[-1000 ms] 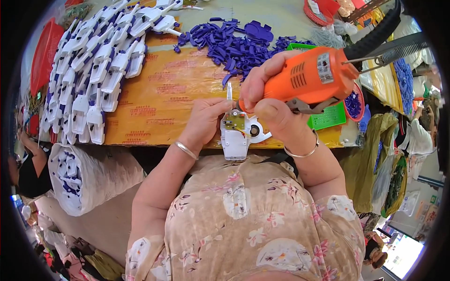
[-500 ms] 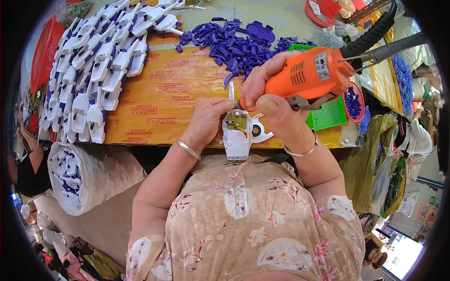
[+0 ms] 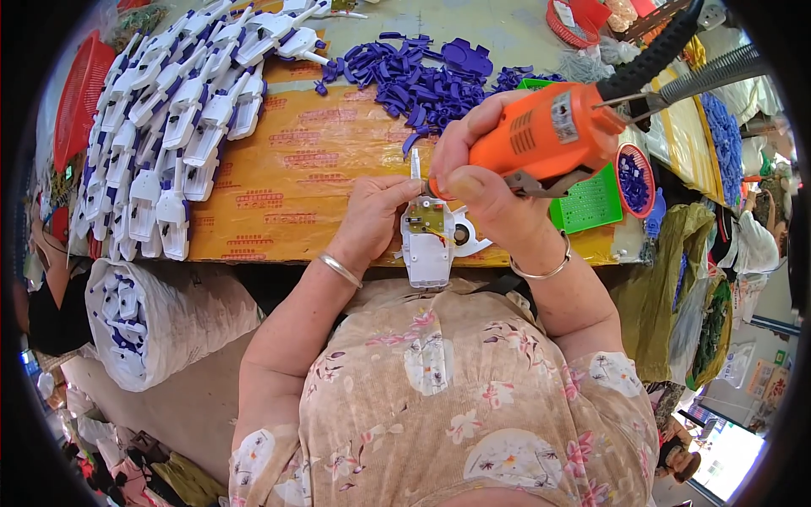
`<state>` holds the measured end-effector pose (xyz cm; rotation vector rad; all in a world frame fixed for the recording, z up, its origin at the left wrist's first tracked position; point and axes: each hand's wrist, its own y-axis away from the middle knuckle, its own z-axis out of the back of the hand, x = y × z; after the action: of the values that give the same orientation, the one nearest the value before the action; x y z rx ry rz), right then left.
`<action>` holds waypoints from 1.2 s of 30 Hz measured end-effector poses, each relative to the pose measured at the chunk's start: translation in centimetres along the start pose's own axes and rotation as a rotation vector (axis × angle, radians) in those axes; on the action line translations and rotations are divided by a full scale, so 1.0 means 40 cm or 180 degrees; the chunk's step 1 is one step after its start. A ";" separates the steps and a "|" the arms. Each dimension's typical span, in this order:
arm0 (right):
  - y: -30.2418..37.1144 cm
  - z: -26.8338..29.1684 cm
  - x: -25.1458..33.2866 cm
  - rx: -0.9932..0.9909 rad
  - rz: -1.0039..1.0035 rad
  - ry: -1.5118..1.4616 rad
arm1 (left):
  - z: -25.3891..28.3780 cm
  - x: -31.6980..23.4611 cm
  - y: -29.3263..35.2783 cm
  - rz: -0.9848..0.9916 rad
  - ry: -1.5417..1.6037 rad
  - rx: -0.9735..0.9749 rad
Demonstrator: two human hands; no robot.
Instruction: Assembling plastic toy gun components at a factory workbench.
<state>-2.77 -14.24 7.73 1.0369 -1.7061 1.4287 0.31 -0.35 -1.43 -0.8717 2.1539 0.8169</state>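
My right hand (image 3: 481, 186) is wrapped round an orange electric screwdriver (image 3: 541, 131), its nose pointing left and down. The tool's tip meets the upper part of a white plastic housing (image 3: 429, 264), close to a small green circuit board (image 3: 427, 218) with thin red and yellow wires. At the table's front edge, my left hand (image 3: 378, 211) grips this housing from its left side, thumb near the tool's tip. A narrow white stem sticks out from the housing's far end, and a white ring-shaped part shows at its right. The screw, if any, is hidden.
White and purple assembled housings (image 3: 182, 118) are piled at the left. Loose purple plastic parts (image 3: 422, 80) lie at the back middle. A green basket (image 3: 589, 201) and a red bowl of purple pieces (image 3: 634, 182) stand right. Below left hangs a white sack (image 3: 160, 329). Cables run from the screwdriver's back.
The screwdriver has shifted slightly left, its rear end too, with my right hand. My left hand and the housing stay nearly in place.
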 end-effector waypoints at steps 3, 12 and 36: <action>-0.001 -0.012 -0.006 0.0185 0.0083 0.0106 | 0.019 0.024 -0.013 -0.0091 -0.0111 0.0139; -0.010 -0.008 -0.006 0.0728 0.0261 0.0326 | -0.024 -0.040 0.023 -0.0436 -0.0888 -0.0031; 0.146 0.147 0.000 0.1477 0.0417 0.4391 | -0.028 -0.051 0.060 0.0116 -0.1373 0.0567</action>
<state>-7.97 -19.56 4.08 -0.0399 -0.4339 1.9384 -0.75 0.93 1.47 -0.5111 1.8304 0.7393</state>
